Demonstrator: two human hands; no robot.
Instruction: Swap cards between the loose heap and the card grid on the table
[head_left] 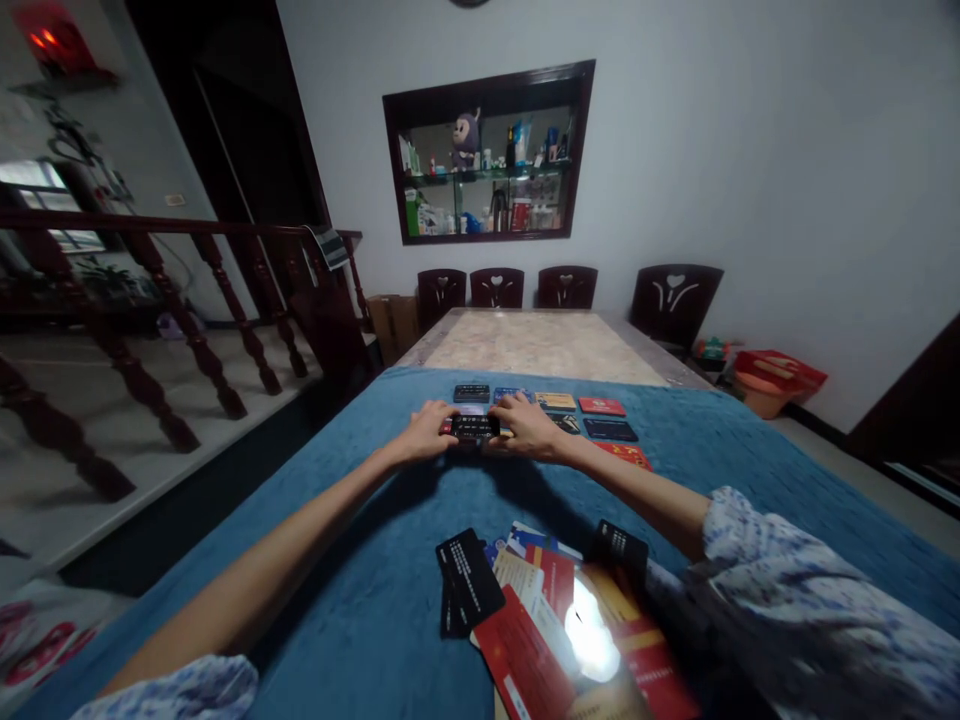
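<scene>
A black card with pale print [475, 427] is held flat between my left hand [425, 433] and my right hand [525, 427], the fingers of each closed on one end. Around it, cards lie in rows on a blue cloth [360, 560]: a black card [472, 393], a blue card partly behind my right hand, a yellowish card [555, 401], a red card [602, 406], a dark card [610, 430] and a red-orange card [624, 455]. Near me, a loose heap of cards has a black card [471, 577] and a red card [521, 655].
The table's bare marbled top [525, 340] extends beyond the cloth, with dark chairs [496, 288] at its far end. A wooden railing [217, 270] runs along the left. A red bag [780, 372] sits on a bin at the right.
</scene>
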